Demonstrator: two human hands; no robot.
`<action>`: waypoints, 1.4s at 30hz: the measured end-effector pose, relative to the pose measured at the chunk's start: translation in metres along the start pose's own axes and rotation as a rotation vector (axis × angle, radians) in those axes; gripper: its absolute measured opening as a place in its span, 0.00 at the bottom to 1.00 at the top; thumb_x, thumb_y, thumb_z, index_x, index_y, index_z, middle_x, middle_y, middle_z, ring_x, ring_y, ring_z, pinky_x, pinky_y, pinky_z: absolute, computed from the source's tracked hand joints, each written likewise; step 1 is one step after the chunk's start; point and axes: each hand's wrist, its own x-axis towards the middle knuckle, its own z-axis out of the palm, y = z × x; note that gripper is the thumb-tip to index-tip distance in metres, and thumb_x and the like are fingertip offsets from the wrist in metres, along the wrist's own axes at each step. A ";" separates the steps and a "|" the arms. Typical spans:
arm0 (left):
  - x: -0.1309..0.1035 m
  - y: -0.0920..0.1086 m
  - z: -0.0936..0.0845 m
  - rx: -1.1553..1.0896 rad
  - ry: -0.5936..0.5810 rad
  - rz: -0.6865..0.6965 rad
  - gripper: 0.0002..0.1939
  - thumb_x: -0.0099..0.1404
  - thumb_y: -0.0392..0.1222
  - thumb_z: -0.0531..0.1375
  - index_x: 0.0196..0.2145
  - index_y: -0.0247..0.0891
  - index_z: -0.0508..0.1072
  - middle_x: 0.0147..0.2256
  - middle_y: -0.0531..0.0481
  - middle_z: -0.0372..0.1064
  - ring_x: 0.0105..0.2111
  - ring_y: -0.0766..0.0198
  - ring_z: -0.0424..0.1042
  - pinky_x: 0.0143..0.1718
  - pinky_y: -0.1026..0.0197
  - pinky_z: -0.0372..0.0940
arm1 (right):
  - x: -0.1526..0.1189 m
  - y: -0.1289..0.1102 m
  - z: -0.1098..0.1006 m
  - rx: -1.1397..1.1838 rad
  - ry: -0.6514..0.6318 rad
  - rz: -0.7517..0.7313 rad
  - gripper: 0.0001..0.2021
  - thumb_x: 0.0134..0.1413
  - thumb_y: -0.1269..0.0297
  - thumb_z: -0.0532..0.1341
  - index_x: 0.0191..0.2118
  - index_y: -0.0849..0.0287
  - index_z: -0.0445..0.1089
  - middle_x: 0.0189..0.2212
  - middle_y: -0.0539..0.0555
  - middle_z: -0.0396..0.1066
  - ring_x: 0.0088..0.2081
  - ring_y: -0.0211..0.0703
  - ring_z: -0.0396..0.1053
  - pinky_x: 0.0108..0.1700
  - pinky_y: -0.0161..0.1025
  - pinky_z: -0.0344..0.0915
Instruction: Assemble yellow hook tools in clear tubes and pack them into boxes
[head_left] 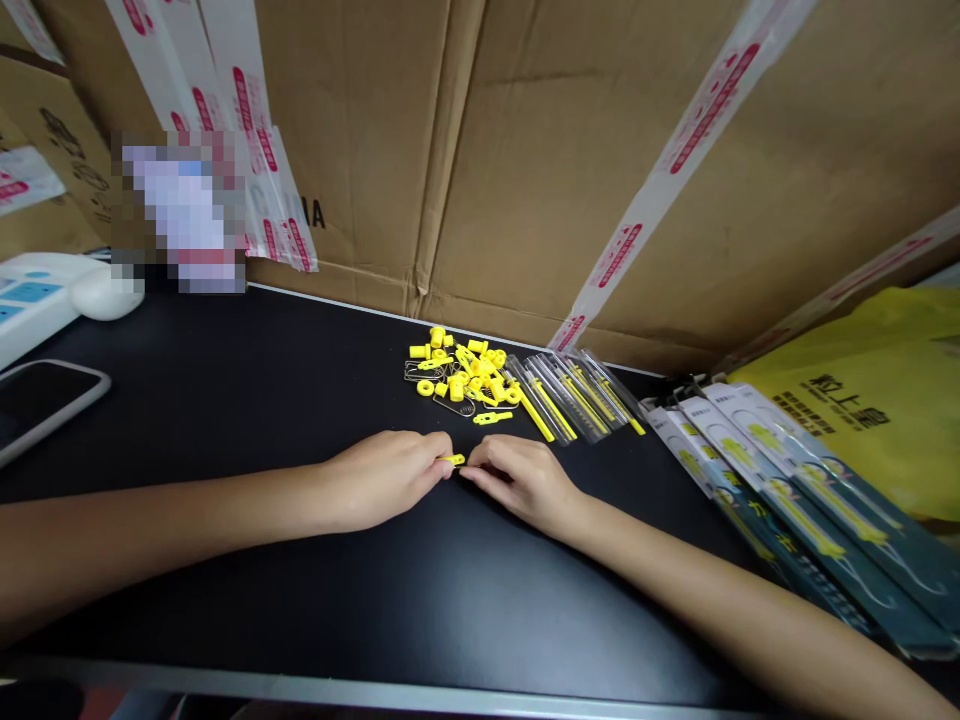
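A small yellow plastic piece (454, 460) with a hole in its end sticks out between the thumb and forefinger of my left hand (394, 478). My right hand (529, 482) is pinched just to its right, fingertips close to the piece's end. Whatever those right fingertips hold, if anything, is too small to make out. Just beyond both hands lies a loose pile of yellow plastic parts (457, 388), rings and caps among them, mixed with bent wire springs (466, 407). A similar flat yellow piece (493, 418) lies at the pile's near edge.
Several clear tubes with yellow rods (574, 395) lie right of the pile. Carded packages (810, 500) and a yellow bag (862, 390) occupy the right side. A phone (52, 400) and a white power strip (37, 295) are at left. Cardboard boxes (360, 130) wall the black table's (337, 610) back.
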 end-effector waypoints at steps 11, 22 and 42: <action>0.000 0.001 0.008 0.204 0.032 -0.024 0.14 0.72 0.43 0.43 0.37 0.39 0.65 0.27 0.50 0.71 0.28 0.59 0.73 0.27 0.62 0.58 | 0.000 0.002 0.001 0.142 0.039 0.082 0.10 0.59 0.64 0.59 0.28 0.58 0.62 0.23 0.50 0.68 0.24 0.35 0.64 0.27 0.32 0.60; -0.002 0.011 0.012 0.352 0.006 -0.023 0.11 0.71 0.38 0.44 0.40 0.36 0.65 0.29 0.44 0.74 0.28 0.51 0.76 0.27 0.57 0.65 | -0.002 -0.001 0.001 0.081 0.079 0.059 0.12 0.60 0.64 0.58 0.26 0.58 0.60 0.22 0.50 0.68 0.22 0.34 0.64 0.25 0.31 0.58; -0.002 0.014 0.016 0.339 0.029 -0.049 0.10 0.69 0.35 0.46 0.42 0.35 0.65 0.28 0.45 0.74 0.27 0.56 0.76 0.24 0.62 0.64 | -0.002 -0.001 0.000 0.198 0.078 0.198 0.13 0.57 0.62 0.61 0.25 0.58 0.60 0.21 0.49 0.68 0.22 0.33 0.65 0.25 0.31 0.59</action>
